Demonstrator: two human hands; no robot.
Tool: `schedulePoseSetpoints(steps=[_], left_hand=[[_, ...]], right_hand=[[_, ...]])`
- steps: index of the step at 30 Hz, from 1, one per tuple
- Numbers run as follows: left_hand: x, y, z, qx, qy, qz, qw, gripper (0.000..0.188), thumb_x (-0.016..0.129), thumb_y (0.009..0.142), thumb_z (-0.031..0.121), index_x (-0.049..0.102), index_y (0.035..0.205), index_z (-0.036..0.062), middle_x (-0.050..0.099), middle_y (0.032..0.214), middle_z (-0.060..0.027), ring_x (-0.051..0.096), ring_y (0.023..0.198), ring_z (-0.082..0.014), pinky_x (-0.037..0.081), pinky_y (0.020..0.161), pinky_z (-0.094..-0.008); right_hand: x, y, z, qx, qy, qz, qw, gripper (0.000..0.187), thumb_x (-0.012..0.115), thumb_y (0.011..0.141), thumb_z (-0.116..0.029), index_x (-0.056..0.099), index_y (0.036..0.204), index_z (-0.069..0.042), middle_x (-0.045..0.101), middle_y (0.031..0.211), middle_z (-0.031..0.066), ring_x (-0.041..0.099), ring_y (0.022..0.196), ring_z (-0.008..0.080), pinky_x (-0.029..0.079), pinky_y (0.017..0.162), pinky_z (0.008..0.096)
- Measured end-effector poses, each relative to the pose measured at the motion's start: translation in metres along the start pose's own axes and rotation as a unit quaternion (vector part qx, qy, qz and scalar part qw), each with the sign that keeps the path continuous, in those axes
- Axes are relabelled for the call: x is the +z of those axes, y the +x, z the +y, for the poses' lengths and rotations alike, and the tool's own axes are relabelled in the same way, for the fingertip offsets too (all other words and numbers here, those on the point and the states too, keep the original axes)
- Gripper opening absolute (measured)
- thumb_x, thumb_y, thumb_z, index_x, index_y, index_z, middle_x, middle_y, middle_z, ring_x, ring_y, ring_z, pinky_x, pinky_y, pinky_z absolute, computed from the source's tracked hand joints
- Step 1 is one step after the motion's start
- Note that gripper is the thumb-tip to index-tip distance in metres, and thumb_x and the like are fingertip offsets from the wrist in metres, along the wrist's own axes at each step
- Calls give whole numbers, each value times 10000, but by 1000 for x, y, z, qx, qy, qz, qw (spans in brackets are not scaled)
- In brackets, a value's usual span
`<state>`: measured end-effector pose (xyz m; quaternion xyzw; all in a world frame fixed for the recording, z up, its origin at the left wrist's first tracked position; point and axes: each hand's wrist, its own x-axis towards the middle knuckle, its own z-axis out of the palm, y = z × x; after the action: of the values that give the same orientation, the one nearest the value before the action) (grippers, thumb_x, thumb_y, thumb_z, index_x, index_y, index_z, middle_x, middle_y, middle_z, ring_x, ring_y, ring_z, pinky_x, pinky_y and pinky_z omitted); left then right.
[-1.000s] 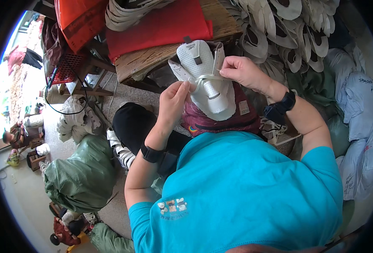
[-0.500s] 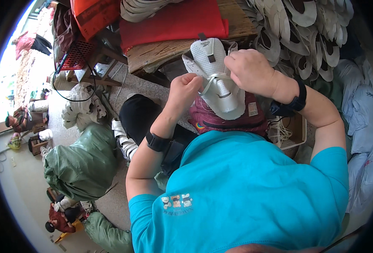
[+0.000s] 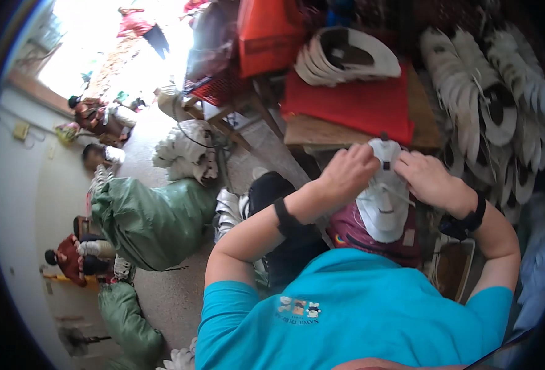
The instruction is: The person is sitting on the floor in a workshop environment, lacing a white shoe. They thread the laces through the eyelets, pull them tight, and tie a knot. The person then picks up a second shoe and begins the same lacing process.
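A white shoe upper (image 3: pixel 381 217) without a sole rests on a maroon cloth (image 3: pixel 349 229) over my lap. Its toe points toward me, and a pale lace crosses its middle. My left hand (image 3: pixel 350 171) has its fingers curled at the upper's left edge, beside the tongue (image 3: pixel 384 154). On the opposite edge, my right hand (image 3: pixel 429 177) grips with bent fingers at about the same height. Both sets of fingertips are partly hidden, and the picture is slightly blurred there.
Ahead, a wooden table (image 3: pixel 321 134) carries a red cloth (image 3: pixel 352 108) and stacked white uppers (image 3: pixel 346 55). More uppers (image 3: pixel 463 86) hang at the right. A shallow box (image 3: pixel 454 265) sits beside my right forearm. Green sacks (image 3: pixel 155 219) and co-workers (image 3: pixel 78 259) are at the left.
The view has swung, so the scene sits lower and further right. My hands have moved from the lace area to the upper's two edges beside the tongue.
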<state>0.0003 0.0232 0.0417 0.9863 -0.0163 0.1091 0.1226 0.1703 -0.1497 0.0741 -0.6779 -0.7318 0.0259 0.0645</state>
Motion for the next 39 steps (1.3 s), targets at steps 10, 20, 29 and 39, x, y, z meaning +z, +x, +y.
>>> schedulePoseSetpoints(steps=[10, 20, 29, 39], left_hand=[[2, 8, -19, 53, -63, -41, 996, 233, 761, 735, 272, 667, 865, 103, 540, 964, -98, 559, 1015, -302, 476, 825, -427], [28, 5, -11, -86, -142, 25, 986, 137, 703, 739, 231, 706, 711, 97, 591, 938, -94, 556, 981, -306, 497, 811, -419], [53, 1, 8, -194, -250, 197, 928, 169, 718, 730, 199, 695, 680, 39, 584, 876, -110, 542, 904, -300, 470, 762, -407], [-41, 14, 50, -108, -426, 305, 845, 71, 708, 823, 64, 691, 766, 26, 531, 866, -87, 547, 789, -193, 444, 679, -309]], right_hand=[[-8, 9, 17, 7, 89, -105, 990, 273, 751, 706, -169, 614, 921, -70, 564, 1012, 112, 602, 950, 317, 514, 786, 439], [11, -16, -1, -3, 69, 26, 997, 196, 693, 758, -118, 573, 884, -29, 523, 956, 129, 594, 905, 319, 532, 725, 423], [16, -13, 7, 69, 147, 25, 986, 121, 666, 834, -174, 636, 827, -57, 547, 898, 100, 602, 839, 292, 497, 699, 410], [8, 10, -10, 301, 627, 72, 715, 143, 653, 840, -199, 685, 819, -61, 576, 724, -34, 494, 635, 63, 372, 579, 221]])
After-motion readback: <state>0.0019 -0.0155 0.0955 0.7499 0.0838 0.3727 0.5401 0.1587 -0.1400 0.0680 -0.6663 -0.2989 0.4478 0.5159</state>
